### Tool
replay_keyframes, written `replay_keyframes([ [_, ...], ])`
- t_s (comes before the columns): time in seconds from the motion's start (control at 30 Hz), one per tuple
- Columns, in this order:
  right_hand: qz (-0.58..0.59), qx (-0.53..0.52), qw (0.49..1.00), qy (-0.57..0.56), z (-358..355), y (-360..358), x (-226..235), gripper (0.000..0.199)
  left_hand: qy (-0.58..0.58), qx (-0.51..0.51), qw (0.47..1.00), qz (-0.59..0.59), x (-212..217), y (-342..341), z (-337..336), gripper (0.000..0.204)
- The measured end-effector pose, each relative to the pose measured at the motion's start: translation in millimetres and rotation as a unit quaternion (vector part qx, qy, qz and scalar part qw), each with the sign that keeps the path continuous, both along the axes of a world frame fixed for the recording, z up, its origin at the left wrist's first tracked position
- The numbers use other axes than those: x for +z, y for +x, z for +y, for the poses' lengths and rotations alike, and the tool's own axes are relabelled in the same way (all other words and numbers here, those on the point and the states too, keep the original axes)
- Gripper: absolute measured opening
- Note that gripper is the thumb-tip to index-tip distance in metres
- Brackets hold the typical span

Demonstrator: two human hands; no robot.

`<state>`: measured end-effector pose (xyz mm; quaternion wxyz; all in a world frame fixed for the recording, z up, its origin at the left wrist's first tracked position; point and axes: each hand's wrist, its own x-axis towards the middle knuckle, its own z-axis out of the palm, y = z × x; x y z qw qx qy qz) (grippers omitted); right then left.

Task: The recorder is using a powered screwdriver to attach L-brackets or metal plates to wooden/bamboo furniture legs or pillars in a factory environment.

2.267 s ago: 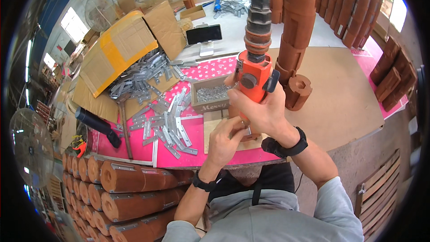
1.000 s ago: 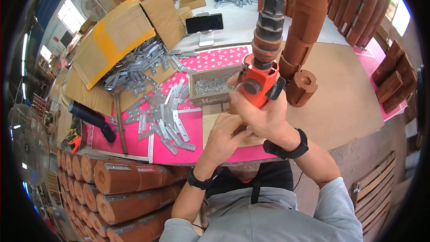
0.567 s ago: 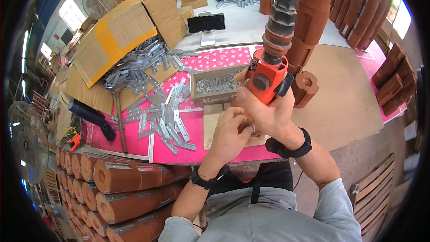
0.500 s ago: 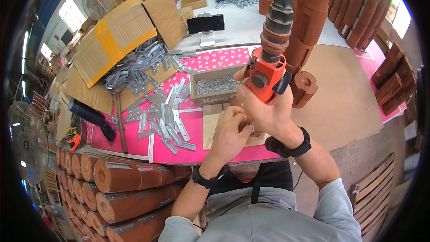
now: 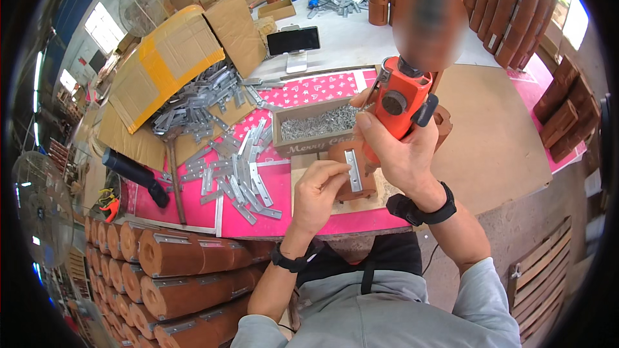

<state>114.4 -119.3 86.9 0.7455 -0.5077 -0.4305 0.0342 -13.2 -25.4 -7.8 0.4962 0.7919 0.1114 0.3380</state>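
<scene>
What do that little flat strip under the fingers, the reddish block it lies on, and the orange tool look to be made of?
The flat strip looks like bare metal: silvery grey, thin, with a dull shine and small holes. The block beneath seems wood with a reddish-brown stain, matte; the grain is too small to confirm. The orange tool in the right hand looks like moulded plastic, smooth, with black parts. The left hand touches the strip.

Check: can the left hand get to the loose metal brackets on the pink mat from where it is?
Probably yes. The left hand rests at the bracket on the wooden piece; the loose metal brackets lie just to its left, nothing between.
</scene>
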Motion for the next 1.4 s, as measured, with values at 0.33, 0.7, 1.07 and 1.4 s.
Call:
replay_keyframes([
  [0.33,-0.009,0.025,1.000,-0.006,3.9,-6.6,5.4,0.029,-0.049,0.035,0.997,0.045,1.1,0.5,-9.1,0.031],
  [0.7,0.007,0.028,0.999,-0.014,6.7,-8.2,-0.3,0.030,-0.036,0.014,0.997,0.065,9.9,1.3,-12.1,0.030],
  [1.07,0.033,0.004,0.999,-0.012,13.7,-11.6,0.9,0.035,0.047,0.001,0.996,0.082,10.7,3.2,-3.3,0.037],
  [1.4,0.003,-0.008,0.998,-0.055,15.1,-4.8,-9.3,0.046,0.132,-0.003,0.990,0.057,6.7,6.7,2.7,0.035],
])
